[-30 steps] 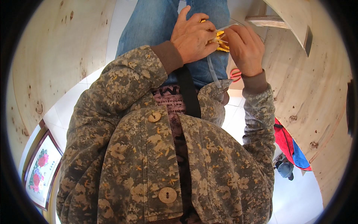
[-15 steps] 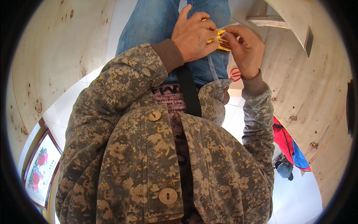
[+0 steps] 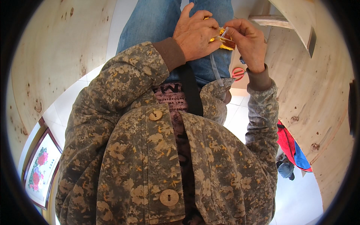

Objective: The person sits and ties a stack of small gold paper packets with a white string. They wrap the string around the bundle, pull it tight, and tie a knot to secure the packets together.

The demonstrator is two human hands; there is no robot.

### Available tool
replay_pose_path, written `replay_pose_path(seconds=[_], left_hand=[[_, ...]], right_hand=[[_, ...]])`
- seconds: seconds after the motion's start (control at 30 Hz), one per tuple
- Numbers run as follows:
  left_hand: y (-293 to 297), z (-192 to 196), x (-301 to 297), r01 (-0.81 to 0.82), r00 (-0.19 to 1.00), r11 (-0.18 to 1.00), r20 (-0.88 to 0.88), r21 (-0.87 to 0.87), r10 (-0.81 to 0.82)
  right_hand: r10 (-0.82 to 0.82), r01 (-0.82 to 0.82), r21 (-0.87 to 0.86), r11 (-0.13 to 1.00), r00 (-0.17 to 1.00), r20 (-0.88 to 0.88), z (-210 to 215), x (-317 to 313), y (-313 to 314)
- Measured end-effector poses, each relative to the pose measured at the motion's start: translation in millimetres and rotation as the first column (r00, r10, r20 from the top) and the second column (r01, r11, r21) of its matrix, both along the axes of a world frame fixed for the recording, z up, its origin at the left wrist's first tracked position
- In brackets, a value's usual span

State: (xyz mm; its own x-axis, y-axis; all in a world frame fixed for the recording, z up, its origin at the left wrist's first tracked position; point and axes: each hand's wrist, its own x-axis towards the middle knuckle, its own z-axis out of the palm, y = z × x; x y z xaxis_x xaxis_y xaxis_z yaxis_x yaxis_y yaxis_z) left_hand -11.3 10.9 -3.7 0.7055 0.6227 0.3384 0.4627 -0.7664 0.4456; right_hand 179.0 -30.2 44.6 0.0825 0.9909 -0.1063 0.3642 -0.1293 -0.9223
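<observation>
Both my hands meet over my lap, above blue jeans (image 3: 165,22). My left hand (image 3: 195,32) grips a small yellow object (image 3: 225,41), mostly hidden by the fingers. My right hand (image 3: 247,41) pinches a thin clear plastic strip (image 3: 215,69) at that object; the strip hangs down toward my camouflage jacket (image 3: 150,150). What exactly the yellow object is cannot be made out.
Light plywood panels curve along the left (image 3: 48,63) and right (image 3: 311,97). A framed flower picture (image 3: 39,172) leans at lower left. Red and blue cloth (image 3: 292,150) lies at right on the white tiled floor (image 3: 296,195). A red round item (image 3: 237,73) sits below my right wrist.
Both hands have shifted slightly upward; my right fingers have moved from gripping the yellow object to pinching the clear strip at its top.
</observation>
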Motion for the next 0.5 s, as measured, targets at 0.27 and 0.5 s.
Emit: replay_pose_path(seconds=[0.27,0.5], left_hand=[[0.1,0.0,-0.3,0.007,1.0,1.0,-0.001,-0.02,-0.007],[0.2,-1.0,-0.1,0.006,1.0,1.0,0.015,-0.02,-0.006]], right_hand=[[-0.011,0.01,0.015,1.0,0.999,0.045,-7.9,3.1,3.8],[-0.002,0.001,0.007,1.0,0.997,0.074,-8.1,-0.2,-0.8]])
